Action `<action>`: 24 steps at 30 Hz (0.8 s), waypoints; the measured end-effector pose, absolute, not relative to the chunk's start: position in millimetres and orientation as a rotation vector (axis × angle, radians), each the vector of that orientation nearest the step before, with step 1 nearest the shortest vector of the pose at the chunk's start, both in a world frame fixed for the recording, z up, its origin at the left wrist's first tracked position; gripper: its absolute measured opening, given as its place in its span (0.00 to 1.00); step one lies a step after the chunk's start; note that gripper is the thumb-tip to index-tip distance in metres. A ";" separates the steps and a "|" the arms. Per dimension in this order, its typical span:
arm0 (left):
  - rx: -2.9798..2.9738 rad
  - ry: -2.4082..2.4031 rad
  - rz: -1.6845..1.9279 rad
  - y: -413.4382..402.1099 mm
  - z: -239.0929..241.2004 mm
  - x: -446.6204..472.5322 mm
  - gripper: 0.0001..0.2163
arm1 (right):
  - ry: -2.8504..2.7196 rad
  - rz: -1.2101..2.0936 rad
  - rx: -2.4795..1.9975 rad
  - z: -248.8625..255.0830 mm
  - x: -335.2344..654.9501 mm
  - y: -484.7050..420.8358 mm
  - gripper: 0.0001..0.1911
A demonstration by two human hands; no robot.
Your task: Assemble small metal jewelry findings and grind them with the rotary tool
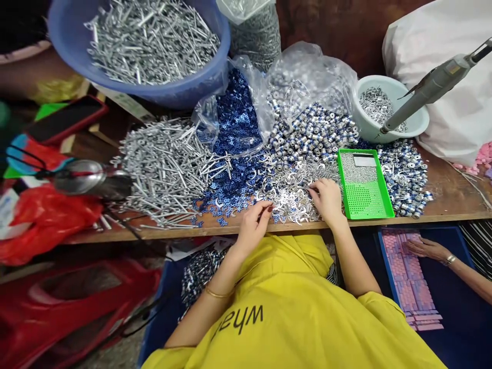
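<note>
My left hand point(254, 223) is at the front edge of the workbench, thumb and fingertips pinched together; whatever is between them is too small to name. My right hand point(328, 201) reaches into a pile of small silvery crescent-shaped pieces point(286, 197), its thumb and forefinger closed at the heap, and what they hold cannot be made out. Small blue branched pieces point(238, 128) spill from a plastic bag left of that heap. Behind it lie many short silver cylinders with blue bands point(313, 130). A green tray point(369, 205) with tiny metal bits stands just right of my right hand.
Long metal pins point(165, 169) are heaped at left, below a blue basin point(138, 92) of similar pins. A grey electric screwdriver point(430, 92) hangs over a pale bowl point(421, 120). Another person's hand point(428, 249) touches pink strips point(407, 277) in a blue bin at right.
</note>
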State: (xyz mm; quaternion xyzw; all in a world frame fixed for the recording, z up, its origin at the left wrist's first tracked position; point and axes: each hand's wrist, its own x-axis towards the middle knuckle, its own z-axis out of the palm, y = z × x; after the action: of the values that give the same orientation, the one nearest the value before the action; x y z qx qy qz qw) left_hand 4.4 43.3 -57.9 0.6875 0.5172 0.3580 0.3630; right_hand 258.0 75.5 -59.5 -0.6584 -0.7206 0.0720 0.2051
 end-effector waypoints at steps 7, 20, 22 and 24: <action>1.707 1.336 0.854 41.3 -53.5 23.7 0.12 | -1.845 0.307 -1.655 -37.9 261.7 63.8 0.09; 1.648 1.218 1.055 41.6 -38.0 24.4 0.13 | -1.748 0.743 -1.195 2.8 208.0 45.6 0.05; 1.663 1.213 1.059 41.1 -32.1 20.2 0.14 | -1.819 0.713 -1.171 9.5 203.0 44.5 0.05; 1.665 1.200 1.068 40.5 -28.1 15.8 0.14 | -1.859 0.704 -1.158 13.4 200.4 45.3 0.06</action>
State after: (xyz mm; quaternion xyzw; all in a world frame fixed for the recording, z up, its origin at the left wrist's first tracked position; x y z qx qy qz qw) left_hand 15.8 40.5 -28.1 0.6590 0.4747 0.4227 0.4022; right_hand 200.4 45.3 13.4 -0.4595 -0.7376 0.2793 0.4085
